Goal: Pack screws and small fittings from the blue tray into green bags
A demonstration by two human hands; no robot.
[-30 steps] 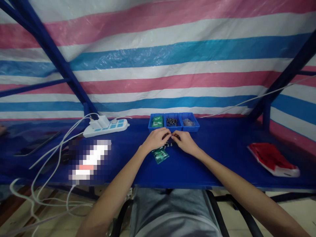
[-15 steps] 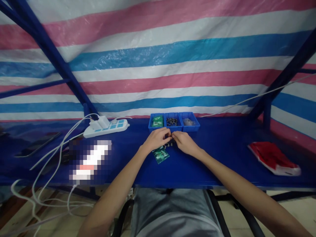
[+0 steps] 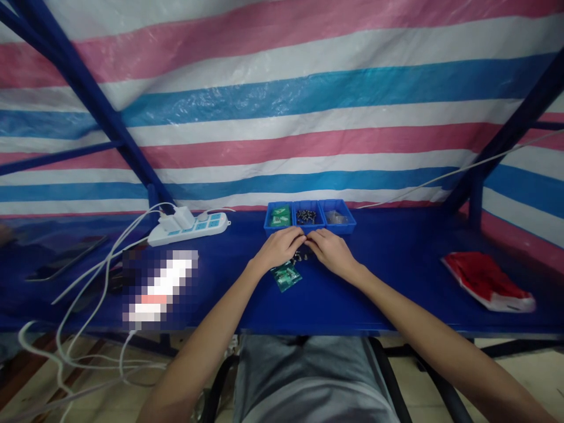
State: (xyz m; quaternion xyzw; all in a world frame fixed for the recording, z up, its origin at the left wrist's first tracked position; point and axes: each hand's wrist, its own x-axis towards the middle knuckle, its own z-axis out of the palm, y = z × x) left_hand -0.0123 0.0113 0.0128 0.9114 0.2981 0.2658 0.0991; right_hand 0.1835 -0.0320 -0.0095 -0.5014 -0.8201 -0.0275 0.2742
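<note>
My left hand and my right hand meet fingertip to fingertip just in front of three small blue bins. Both hands have curled, pinched fingers; what they hold is too small to make out. Small dark parts lie on the blue table between the hands. A green circuit board piece lies just below my left hand. The left bin holds green boards, the middle one dark parts, the right one clear pieces.
A white power strip with plugs and white cables sits at the left. A dark phone lies far left. A red and white bag lies at the right. Blue frame posts stand at both sides before a striped tarp.
Both hands have shifted slightly toward the bins and pressed closer together. Nothing else has moved.
</note>
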